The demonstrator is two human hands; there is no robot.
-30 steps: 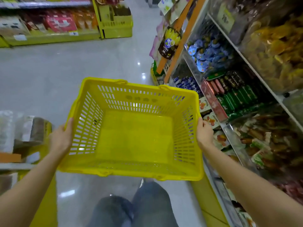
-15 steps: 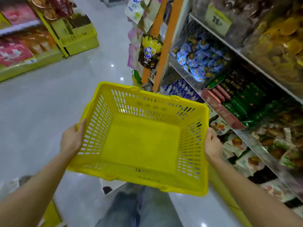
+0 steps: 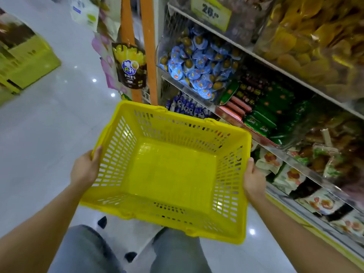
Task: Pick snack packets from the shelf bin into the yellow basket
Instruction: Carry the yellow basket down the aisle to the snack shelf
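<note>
Left hand (image 3: 84, 170) & right hand (image 3: 253, 181) gripped the yellow basket (image 3: 171, 219) by its side rims, w/ nothing in it, beside shelf bins of blue packets (image 3: 199, 67) & green packets (image 3: 264, 117).

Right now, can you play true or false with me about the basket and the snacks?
1. The yellow basket has nothing in it. True.
2. Only one hand holds the basket. False: the left hand and the right hand each grip a side.
3. Blue packets are piled on the shelves. True.
4. The green packets lie on the floor. False: they sit on the shelves, to the right of the blue packets.
</note>
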